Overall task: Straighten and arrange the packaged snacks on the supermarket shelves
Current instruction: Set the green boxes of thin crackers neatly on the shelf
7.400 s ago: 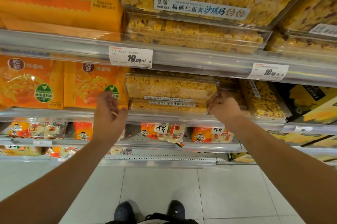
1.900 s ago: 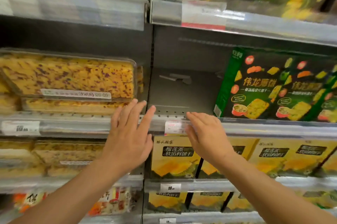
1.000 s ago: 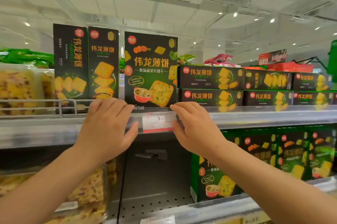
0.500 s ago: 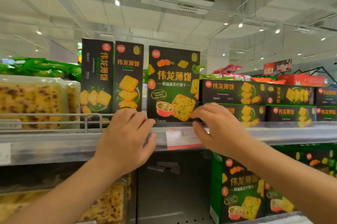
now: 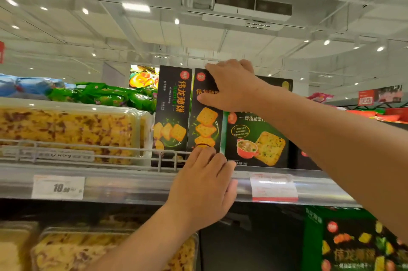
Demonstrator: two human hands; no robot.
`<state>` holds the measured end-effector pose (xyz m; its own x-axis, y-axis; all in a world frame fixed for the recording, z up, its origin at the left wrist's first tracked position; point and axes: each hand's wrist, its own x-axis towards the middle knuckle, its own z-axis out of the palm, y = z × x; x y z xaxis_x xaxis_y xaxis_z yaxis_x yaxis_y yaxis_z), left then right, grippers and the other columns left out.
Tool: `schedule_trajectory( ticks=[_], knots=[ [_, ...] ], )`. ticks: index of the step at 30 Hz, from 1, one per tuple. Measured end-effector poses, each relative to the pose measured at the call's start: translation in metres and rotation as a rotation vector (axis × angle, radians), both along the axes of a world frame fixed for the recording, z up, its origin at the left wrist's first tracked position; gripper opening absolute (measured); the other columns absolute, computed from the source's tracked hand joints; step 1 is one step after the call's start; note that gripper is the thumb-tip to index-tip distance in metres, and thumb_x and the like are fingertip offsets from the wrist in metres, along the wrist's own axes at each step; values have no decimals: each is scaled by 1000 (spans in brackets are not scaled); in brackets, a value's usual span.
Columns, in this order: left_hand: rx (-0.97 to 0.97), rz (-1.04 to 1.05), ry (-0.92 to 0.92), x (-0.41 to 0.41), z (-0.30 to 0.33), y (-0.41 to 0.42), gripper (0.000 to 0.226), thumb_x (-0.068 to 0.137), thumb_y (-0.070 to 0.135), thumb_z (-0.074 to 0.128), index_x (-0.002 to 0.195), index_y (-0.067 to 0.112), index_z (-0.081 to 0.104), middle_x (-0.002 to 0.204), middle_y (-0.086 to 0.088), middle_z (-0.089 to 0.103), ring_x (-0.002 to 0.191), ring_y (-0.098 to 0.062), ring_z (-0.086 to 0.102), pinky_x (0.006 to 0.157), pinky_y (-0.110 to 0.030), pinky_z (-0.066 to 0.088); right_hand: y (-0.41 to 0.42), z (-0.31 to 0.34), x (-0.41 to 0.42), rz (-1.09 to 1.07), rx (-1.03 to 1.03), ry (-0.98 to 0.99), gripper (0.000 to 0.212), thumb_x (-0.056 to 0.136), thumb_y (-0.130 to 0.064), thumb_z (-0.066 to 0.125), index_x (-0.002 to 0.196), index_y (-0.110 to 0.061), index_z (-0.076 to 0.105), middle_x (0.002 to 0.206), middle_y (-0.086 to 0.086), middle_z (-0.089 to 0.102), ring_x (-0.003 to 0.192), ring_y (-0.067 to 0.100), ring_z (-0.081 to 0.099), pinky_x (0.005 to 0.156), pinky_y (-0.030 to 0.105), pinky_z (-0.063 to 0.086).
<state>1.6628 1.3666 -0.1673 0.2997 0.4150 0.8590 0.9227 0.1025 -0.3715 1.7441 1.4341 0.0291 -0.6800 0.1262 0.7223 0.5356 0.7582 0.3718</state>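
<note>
On the top shelf [image 5: 132, 187] stand three upright dark cracker boxes. My right hand [image 5: 229, 86] grips the top of the middle narrow box [image 5: 205, 125], fingers over its upper edge and thumb on its front. My left hand [image 5: 204, 187] rests with straight fingers against the foot of that same box at the shelf's front lip. Another narrow box [image 5: 172, 114] stands just to its left, and a wider box [image 5: 258, 138] showing a soup bowl stands to its right, partly hidden by my right arm.
Clear tubs of yellow pastry [image 5: 66, 131] sit left of the boxes behind a low wire rail [image 5: 88, 151]. Green snack bags [image 5: 106, 95] lie behind them. A green box [image 5: 357, 246] stands on the shelf below right, beside a dark gap. Price tags [image 5: 57, 187] hang on the lip.
My right hand rose from the shelf lip to the top of the middle narrow box and took hold of it. My left hand moved right to that box's foot. The view tilted up.
</note>
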Motion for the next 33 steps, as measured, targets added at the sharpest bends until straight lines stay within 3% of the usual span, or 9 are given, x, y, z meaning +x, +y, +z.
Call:
schedule_trajectory(
  ticks=[7, 13, 22, 26, 29, 33],
  knots=[
    [27, 15, 3, 0, -4, 5, 31, 91, 34, 49, 111, 12, 60, 100, -3, 61, 102, -26, 53, 95, -40, 44, -5, 2, 12, 204, -97, 154, 59, 70, -62, 66, 116, -30, 47, 107, -4, 49, 104, 19, 43, 85, 37, 29],
    [34, 16, 27, -3, -6, 6, 33, 92, 33, 48, 115, 12, 60, 102, -4, 62, 103, -27, 53, 96, -40, 43, -13, -2, 26, 282, -312, 98, 52, 74, -52, 70, 110, -35, 36, 101, -7, 64, 92, 17, 58, 93, 44, 42],
    [61, -55, 58, -3, -5, 0, 34, 91, 30, 54, 118, 10, 63, 109, -4, 64, 112, -25, 54, 101, -39, 43, -14, 0, 29, 274, -366, 82, 51, 78, -47, 72, 110, -36, 34, 100, -7, 67, 92, 19, 62, 97, 49, 43],
    [107, -137, 41, -12, 12, -10, 40, 84, 25, 59, 122, 12, 60, 123, -8, 59, 123, -29, 48, 105, -46, 36, -6, 3, 22, 187, -268, 71, 54, 79, -54, 67, 121, -35, 39, 109, -7, 65, 102, 23, 56, 96, 42, 31],
    [177, -86, 22, -26, 34, -18, 40, 82, 23, 60, 120, 10, 63, 122, -12, 58, 122, -32, 47, 104, -47, 34, -1, 8, 16, 97, -231, 49, 59, 80, -54, 66, 128, -34, 40, 109, -9, 62, 102, 23, 49, 94, 43, 28],
    [293, -1, -123, -38, 40, -18, 63, 79, 34, 62, 133, 8, 43, 138, -22, 37, 132, -41, 33, 107, -57, 28, 3, 10, 10, 31, -224, 17, 63, 81, -54, 66, 132, -30, 38, 101, -9, 50, 96, 20, 38, 96, 45, 28]
  ],
)
